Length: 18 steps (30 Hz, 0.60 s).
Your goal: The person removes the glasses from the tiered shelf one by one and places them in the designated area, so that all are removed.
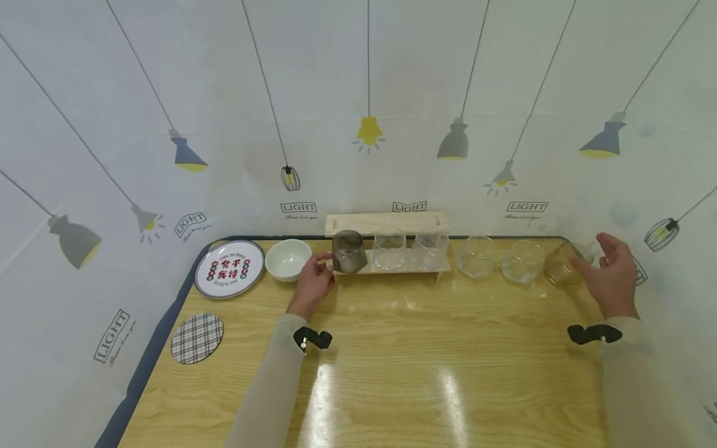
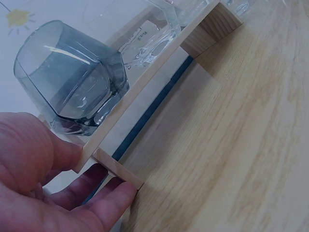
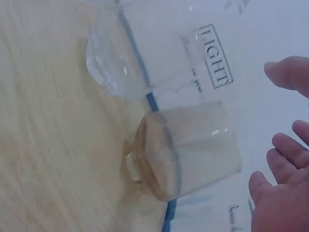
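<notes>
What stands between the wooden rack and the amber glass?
In the head view, one clear glass and a second clear glass stand between the wooden rack and the amber glass.

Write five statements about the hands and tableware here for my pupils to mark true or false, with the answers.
1. The left hand touches the wooden rack. True.
2. Three glasses stand on the rack. True.
3. The right hand grips the amber glass. False: the right wrist view shows a gap between hand and glass.
4. The white bowl is between the plate and the rack. True.
5. The checked coaster lies on the plate. False: it lies on the table.
</notes>
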{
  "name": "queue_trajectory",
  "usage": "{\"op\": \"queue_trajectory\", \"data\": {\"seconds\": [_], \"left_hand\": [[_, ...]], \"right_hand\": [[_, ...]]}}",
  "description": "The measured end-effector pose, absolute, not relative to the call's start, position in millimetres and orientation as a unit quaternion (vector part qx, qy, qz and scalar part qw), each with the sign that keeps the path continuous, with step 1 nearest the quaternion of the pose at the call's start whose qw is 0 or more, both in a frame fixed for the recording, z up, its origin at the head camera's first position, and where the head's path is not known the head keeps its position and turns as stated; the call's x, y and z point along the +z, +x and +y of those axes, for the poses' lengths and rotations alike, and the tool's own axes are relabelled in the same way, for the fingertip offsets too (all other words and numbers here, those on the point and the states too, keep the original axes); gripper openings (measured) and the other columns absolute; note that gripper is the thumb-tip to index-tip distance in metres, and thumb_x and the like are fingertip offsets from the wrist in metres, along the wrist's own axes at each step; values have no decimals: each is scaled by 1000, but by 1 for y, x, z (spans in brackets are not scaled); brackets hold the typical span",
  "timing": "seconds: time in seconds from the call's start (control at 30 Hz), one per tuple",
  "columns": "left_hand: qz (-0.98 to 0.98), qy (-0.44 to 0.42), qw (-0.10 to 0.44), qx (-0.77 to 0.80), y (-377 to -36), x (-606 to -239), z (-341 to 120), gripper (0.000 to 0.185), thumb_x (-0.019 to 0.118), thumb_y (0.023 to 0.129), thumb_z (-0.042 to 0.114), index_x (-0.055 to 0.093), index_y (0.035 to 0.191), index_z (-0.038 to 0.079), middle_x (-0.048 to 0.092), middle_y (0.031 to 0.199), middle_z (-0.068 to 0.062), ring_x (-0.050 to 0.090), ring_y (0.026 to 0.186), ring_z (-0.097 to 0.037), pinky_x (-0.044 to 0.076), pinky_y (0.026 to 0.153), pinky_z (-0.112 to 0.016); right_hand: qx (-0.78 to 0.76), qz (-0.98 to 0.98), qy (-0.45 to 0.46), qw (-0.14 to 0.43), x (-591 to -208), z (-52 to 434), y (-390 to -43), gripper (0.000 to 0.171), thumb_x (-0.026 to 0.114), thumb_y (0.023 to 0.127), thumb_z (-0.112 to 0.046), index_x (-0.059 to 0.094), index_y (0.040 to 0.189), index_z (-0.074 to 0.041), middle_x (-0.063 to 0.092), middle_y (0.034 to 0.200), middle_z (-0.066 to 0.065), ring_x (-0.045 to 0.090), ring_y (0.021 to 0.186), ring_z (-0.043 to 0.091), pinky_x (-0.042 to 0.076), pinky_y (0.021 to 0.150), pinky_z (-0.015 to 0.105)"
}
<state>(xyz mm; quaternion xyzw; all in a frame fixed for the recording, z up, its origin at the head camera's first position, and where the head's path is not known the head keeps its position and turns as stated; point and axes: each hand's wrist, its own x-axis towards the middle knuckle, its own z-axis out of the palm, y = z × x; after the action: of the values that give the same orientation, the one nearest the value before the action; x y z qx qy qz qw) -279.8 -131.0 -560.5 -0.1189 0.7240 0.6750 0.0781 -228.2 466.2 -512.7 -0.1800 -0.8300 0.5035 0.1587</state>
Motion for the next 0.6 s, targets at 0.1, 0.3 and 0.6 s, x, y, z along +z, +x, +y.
{"op": "queue_trajectory", "data": {"seconds": [0.1,0.3,0.6], "left_hand": [[725,-121,81,673,-280,-560,-131,34,53,111,10,56,144,19,58,127,-13,58,104,-21,57,91,-38],[724,-123,85,673,-279,-559,-131,34,53,111,11,56,144,19,59,128,-13,59,106,-22,57,95,-40],[723,-122,95,674,-279,-558,-133,36,52,112,11,54,146,20,56,134,-15,58,114,-25,55,105,-47]], "right_hand": [[504,-829,-172,172,-502,455,-228,79,77,97,-35,36,163,-23,35,170,-3,26,161,12,24,132,33],[494,-836,-151,186,-487,429,-232,74,77,97,-30,40,160,-23,44,162,-1,37,155,14,36,126,35],[482,-849,-93,197,-478,375,-241,61,75,99,-31,51,154,-21,59,146,6,55,126,0,48,93,7]]}}
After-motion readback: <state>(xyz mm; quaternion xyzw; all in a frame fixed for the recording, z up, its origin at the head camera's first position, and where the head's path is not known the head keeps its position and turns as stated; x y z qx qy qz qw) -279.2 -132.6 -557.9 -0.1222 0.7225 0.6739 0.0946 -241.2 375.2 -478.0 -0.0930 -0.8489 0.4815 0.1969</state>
